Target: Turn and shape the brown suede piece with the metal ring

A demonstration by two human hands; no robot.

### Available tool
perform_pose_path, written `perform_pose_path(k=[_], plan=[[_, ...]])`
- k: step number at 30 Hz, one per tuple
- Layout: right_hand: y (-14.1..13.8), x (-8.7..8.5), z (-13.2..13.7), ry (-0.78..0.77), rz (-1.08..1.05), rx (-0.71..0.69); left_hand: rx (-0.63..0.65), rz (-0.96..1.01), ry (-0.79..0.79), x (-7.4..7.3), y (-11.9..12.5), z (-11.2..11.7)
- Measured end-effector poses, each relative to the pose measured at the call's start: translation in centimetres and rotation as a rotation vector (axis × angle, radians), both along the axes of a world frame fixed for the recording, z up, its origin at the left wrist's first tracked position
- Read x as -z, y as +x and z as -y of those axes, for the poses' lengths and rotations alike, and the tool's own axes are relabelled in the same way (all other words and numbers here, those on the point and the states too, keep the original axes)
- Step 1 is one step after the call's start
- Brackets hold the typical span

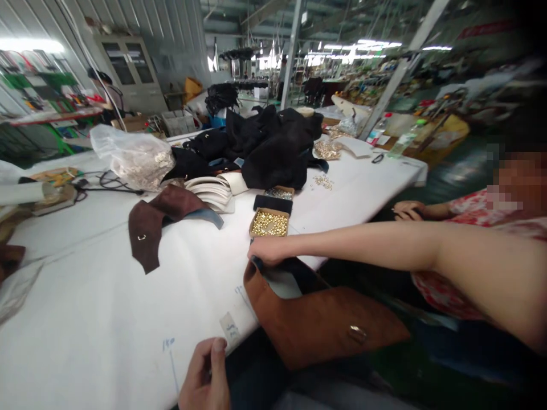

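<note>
My right hand [265, 250] reaches out across the table's front edge and is closed on the top corner of a brown suede piece [316, 324]. That piece hangs off the white table [106, 319], shows a grey lining and carries a metal fitting [357, 333]. My left hand [205, 377] rests low at the table edge with its fingers curled and the thumb pressed against them; whatever is inside is hidden. Just beyond my right hand stands a small open box of gold rivets [269, 223].
A darker brown suede piece [147, 230] lies mid-table beside white straps [213, 192]. A pile of black pieces [273, 145] and a clear bag of metal parts [132, 156] sit further back. A co-worker in a floral top sits at the right, one hand [408, 210] on the table edge.
</note>
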State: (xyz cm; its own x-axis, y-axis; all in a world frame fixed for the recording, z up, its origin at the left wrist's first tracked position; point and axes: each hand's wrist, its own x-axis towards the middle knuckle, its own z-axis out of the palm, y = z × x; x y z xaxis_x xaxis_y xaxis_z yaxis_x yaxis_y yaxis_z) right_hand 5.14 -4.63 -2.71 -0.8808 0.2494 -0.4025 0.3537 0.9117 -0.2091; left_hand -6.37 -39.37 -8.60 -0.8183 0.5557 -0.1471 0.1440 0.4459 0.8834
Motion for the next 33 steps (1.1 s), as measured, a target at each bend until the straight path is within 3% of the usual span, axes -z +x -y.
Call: perform_pose_path(k=[6,11,17,23,29,33], plan=[[-0.3,0.7,-0.5,-0.127,-0.026,0.012,0.182,0.182,0.109,1.6,1.4,-0.7],[-0.8,0.8,-0.4,-0.1,0.027,-0.006,0.223,0.27,0.146,2.6,1.5,-1.1],[-0.8,0.9,-0.2,-0.129,-0.008,0.014,0.272,0.348,0.17,1.4,0.0,-2.1],[0.0,0.9,0.2,-0.147,-0.075,0.039,0.303,0.34,0.168,0.0,0.4,-3.8],[3.0,1.6,2.2,-0.15,-0.3,0.03,0.276,0.365,0.221,-1.1,1.1,-3.6],[6.2,0.4,4.2,-0.172,-0.519,-0.016,0.278,0.306,0.199,-1.9,1.1,-2.9]])
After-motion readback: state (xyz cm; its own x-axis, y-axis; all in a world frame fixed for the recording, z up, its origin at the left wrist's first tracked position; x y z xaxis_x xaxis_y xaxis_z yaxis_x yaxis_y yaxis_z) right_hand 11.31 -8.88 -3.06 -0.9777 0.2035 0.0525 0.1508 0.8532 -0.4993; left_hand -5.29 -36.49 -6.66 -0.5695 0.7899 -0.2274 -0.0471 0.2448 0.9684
